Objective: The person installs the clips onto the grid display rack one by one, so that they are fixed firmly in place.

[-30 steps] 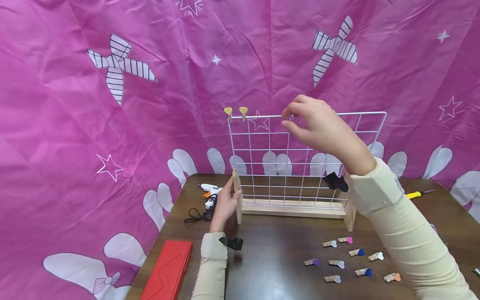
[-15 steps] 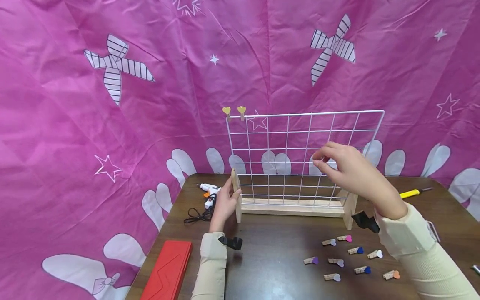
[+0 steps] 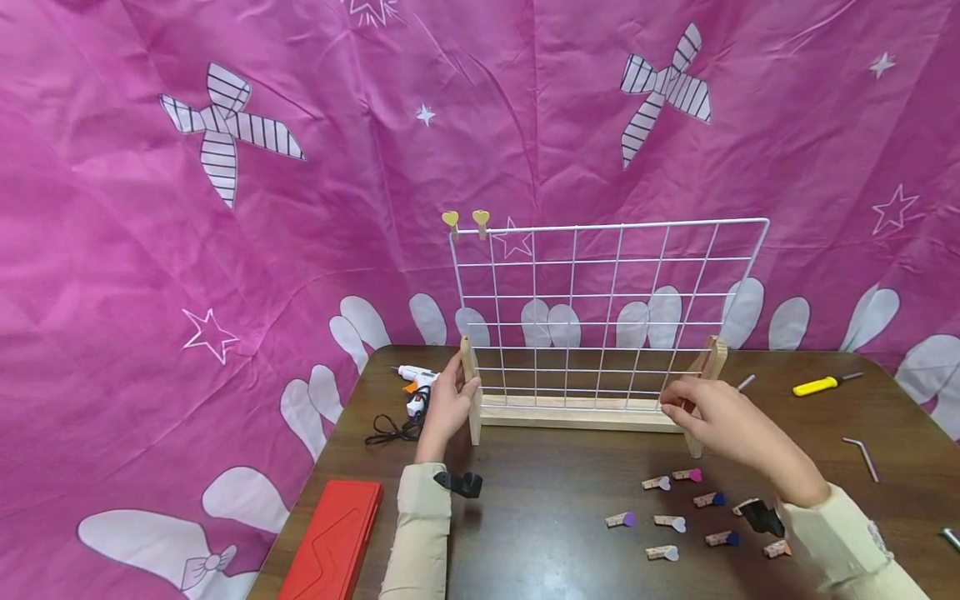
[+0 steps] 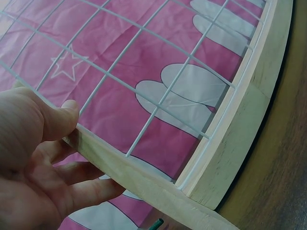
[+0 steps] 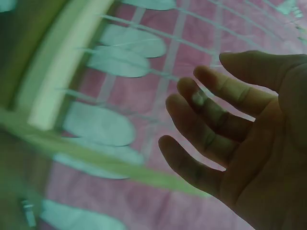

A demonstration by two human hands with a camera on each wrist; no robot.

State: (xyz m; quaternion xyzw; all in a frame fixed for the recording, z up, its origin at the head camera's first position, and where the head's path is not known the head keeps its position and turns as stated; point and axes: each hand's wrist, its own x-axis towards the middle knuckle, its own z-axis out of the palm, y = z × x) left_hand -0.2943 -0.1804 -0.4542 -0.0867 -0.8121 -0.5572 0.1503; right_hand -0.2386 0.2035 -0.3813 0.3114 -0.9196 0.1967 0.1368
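Wire rack [image 3: 621, 226] standing on the surface [image 3: 540, 492], set in a bit from the far edge and roughly parallel to it. White grid, wooden base bar [image 3: 581, 414], wooden upright each end. Left hand [image 3: 446, 408] has the left upright [image 3: 476, 421]: thumb near the top on one side, fingers round the back. So left grip is holding that upright.

Right hand [image 3: 723, 419] is in front of the right upright [image 3: 716, 357]. Right grip is loose: fingers part-curved, thumb clear of them in the right wrist view, nothing in it. Contact with the upright: can't tell, that view is blurry.

Two yellow heart clips [image 3: 481, 221] on the rack's top wire, left end. Nine more heart clips [image 3: 670, 523] lying on the surface in front of the rack, toward the right edge: pale, pink, dark blue, purple, orange. One sits partly behind the right wrist strap [image 3: 761, 518].

Rest: glue gun [image 3: 417, 375] with black cord [image 3: 386, 431] by the far left corner. Red box [image 3: 330, 537] along the left edge. Yellow-handled tool [image 3: 816, 386] near the far right corner, thin bent stick [image 3: 864, 457] closer to the right edge. Pink printed cloth [image 3: 360, 183] hangs behind the far edge.
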